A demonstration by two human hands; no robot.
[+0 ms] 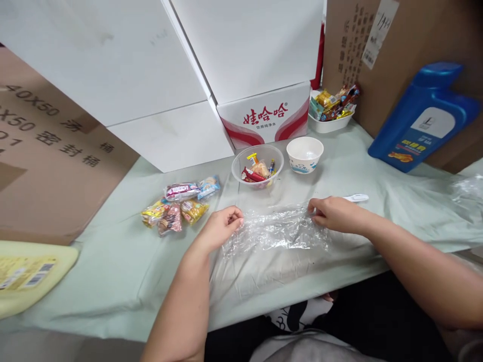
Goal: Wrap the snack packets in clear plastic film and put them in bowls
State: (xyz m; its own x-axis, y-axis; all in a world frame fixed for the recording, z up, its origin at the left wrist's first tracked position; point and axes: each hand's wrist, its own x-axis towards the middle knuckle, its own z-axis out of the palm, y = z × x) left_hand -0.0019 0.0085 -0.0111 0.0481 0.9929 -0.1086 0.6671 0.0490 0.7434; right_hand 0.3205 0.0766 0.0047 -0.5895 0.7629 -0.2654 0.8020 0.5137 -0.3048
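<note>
A crinkled sheet of clear plastic film (275, 231) lies on the pale green tablecloth (113, 266) in front of me. My left hand (221, 226) pinches its left edge, fingers curled. My right hand (334, 213) pinches its right upper corner, fingers closed. Just beyond the film stands a clear plastic bowl (257, 165) holding several wrapped snacks, and beside it an empty white paper bowl (304, 154). A small white object (356, 198) lies just past my right hand.
Several wrapped snacks (179, 203) lie loose at the left. A white tray of snacks (332, 108) sits at the back. White boxes (188, 75), cardboard (45, 151), a blue jug (424, 118) and a yellow bottle (26, 276) ring the table.
</note>
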